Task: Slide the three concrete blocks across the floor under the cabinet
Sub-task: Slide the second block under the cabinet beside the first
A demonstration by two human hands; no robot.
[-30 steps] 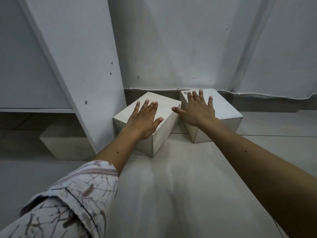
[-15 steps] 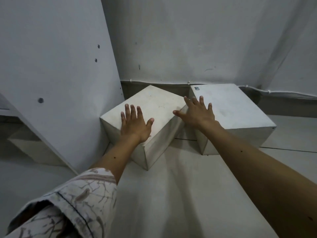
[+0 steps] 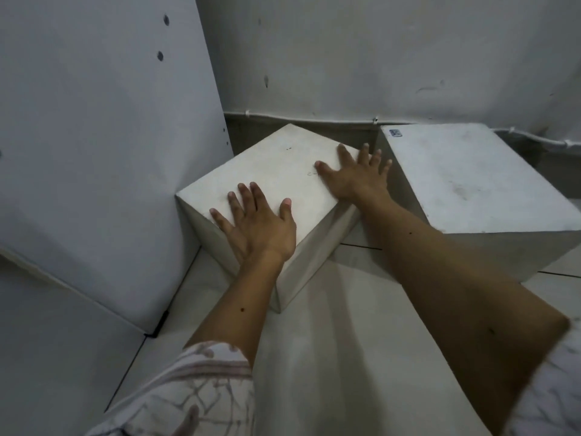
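Two pale concrete blocks stand on the tiled floor by the wall. The left block (image 3: 283, 171) sits turned at an angle, its left corner close to the white cabinet side panel (image 3: 103, 146). My left hand (image 3: 257, 228) lies flat on its near top, fingers spread. My right hand (image 3: 355, 177) lies flat on its right top edge, fingers reaching over toward the gap. The right block (image 3: 471, 177) stands apart to the right with a small blue sticker at its far left corner. A third block is not in view.
The grey wall (image 3: 377, 51) runs behind the blocks, with a thin white cable (image 3: 314, 119) along its base. The cabinet panel has small holes and a dark foot (image 3: 155, 330) at its lower corner. Light floor tiles (image 3: 330, 357) spread toward me.
The view has moved closer and rightward; the third block under the cabinet has left the frame. My right hand has shifted from the right block's edge onto the left block.
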